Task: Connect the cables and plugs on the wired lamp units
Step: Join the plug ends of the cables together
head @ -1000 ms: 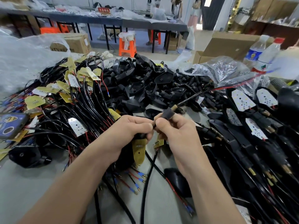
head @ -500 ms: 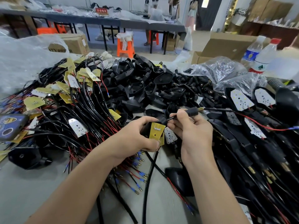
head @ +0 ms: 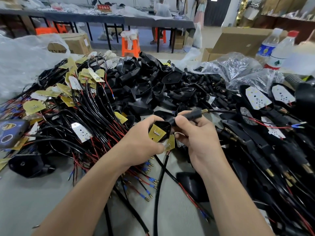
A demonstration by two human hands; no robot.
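Note:
My left hand point(head: 143, 140) grips a black lamp housing point(head: 162, 128) with a yellow circuit board point(head: 156, 134) seated in its open face. My right hand point(head: 196, 135) pinches a black stem sleeve point(head: 191, 114) with a brass tip, its near end meeting the housing's neck. A thin black cable point(head: 219, 111) runs out of the brass tip to the right and ends in red and blue-tipped wires point(head: 296, 126). A second yellow board point(head: 170, 143) hangs just under the housing.
Wired boards with black and red cables point(head: 81, 106) lie heaped at left, empty black housings point(head: 153, 82) behind, black sleeves point(head: 209, 89) beside them, assembled lamp units point(head: 265, 133) at right. A phone point(head: 10, 133) lies far left, bottles point(head: 272, 48) stand back right.
The housing has turned, its board now facing up in my left hand. My right hand has swung the sleeve from upright to nearly level, and the cable now trails off to the right.

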